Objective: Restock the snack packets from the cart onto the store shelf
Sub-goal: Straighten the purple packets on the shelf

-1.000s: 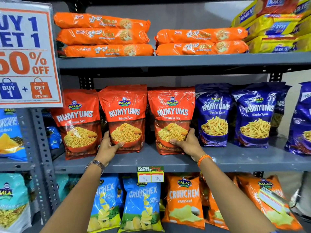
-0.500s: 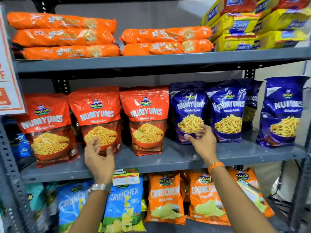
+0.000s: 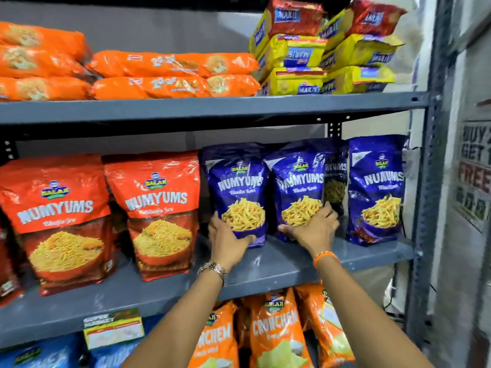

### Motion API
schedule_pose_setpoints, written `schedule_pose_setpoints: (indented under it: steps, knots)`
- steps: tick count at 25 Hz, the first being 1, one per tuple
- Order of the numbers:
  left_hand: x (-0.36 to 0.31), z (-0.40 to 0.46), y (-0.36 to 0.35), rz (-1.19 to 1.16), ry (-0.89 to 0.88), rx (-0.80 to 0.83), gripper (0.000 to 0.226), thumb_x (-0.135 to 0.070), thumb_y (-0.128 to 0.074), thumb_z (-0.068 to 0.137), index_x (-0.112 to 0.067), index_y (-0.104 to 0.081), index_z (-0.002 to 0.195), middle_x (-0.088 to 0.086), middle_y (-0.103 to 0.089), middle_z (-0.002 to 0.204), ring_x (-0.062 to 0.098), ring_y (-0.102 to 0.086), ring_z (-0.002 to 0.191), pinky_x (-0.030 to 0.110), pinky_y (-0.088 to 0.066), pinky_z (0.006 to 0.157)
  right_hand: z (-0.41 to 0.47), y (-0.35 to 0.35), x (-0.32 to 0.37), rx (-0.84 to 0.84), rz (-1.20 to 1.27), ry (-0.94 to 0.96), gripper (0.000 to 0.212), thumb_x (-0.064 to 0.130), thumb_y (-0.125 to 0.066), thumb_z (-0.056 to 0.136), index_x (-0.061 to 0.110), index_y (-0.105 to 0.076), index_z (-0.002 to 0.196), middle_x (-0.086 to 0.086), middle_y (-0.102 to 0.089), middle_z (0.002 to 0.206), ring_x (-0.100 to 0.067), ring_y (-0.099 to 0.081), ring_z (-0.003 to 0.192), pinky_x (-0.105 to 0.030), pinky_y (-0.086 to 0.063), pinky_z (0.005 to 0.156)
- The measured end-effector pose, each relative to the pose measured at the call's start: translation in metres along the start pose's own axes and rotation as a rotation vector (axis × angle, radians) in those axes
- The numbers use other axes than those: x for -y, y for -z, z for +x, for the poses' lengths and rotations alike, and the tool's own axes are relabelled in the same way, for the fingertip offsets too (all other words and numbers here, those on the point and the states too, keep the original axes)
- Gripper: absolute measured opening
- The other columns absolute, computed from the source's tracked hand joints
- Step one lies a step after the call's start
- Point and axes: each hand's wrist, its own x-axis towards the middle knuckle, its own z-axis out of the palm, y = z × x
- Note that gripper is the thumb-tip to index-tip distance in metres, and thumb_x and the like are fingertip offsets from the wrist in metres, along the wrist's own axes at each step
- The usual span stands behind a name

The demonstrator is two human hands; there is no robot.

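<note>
Left hand (image 3: 225, 239) clasps left blue Numyums pouch (image 3: 239, 192); right hand (image 3: 314, 229) clasps neighbouring blue pouch (image 3: 297, 192) (fingertips hidden); centre frame, middle shelf (image 3: 279, 269).

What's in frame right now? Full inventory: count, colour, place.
Biscuit rolls: five in view, orange, top shelf, left and centre, stacked.
Marie packs: yellow and red, stacked top shelf right; count unclear.
Orange Numyums pouches: two fully visible, a sliver of another at the left edge, middle shelf left.
Blue Numyums pouches: three in front, one behind, middle shelf right.
Orange Crunchem bags: at least three, bottom shelf.
Blue bags: bottom left, blurred.
Price tag: one, middle shelf edge.
Promo sign: right.
Left hand: on leftmost blue pouch; watch on its wrist.
Right hand: on second blue pouch; orange band.
</note>
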Motion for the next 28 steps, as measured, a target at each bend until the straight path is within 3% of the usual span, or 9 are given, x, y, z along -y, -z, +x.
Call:
schedule_pose_setpoints:
  steps: [3,7,12,28]
  knots:
    - [0.011,0.025,-0.014,-0.094,0.129,-0.089,0.129,-0.025,-0.096,0.053,0.001,-0.014,0.148,0.019,-0.042,0.147,0.032,-0.042,0.138,0.035,-0.036,0.113,0.013,-0.006,-0.005,0.034,0.02,-0.017,0.156,0.068,-0.091,0.035,0.001,-0.012,0.152,-0.026,-0.036,0.147,-0.045,-0.038,0.135,-0.052,-0.034,0.117]
    - [0.027,0.037,-0.017,-0.091,0.177,-0.07,0.092,-0.032,-0.096,0.053,-0.003,-0.046,0.124,0.014,-0.065,0.125,0.029,-0.064,0.116,0.027,-0.048,0.089,0.021,-0.011,-0.01,0.064,0.049,-0.001,0.134,0.057,-0.095,0.037,0.005,-0.027,0.14,-0.023,-0.048,0.136,-0.044,-0.048,0.125,-0.05,-0.045,0.107]
    - [0.026,0.021,-0.014,0.004,0.135,-0.064,0.085,-0.043,-0.093,0.055,-0.008,-0.047,0.117,0.013,-0.064,0.124,0.033,-0.063,0.113,0.039,-0.055,0.089,0.016,0.004,-0.016,0.095,0.109,0.019,0.114,0.054,-0.093,0.038,0.011,-0.035,0.126,-0.019,-0.054,0.127,-0.041,-0.055,0.116,-0.05,-0.052,0.099]
    - [0.023,-0.015,0.011,0.053,0.049,-0.044,0.077,-0.046,-0.091,0.058,-0.01,-0.05,0.112,0.012,-0.067,0.12,0.032,-0.064,0.112,0.035,-0.053,0.087,-0.022,0.044,-0.023,0.043,0.163,0.034,0.123,0.065,-0.086,0.031,0.018,-0.034,0.132,-0.013,-0.056,0.127,-0.037,-0.056,0.12,-0.05,-0.052,0.099]
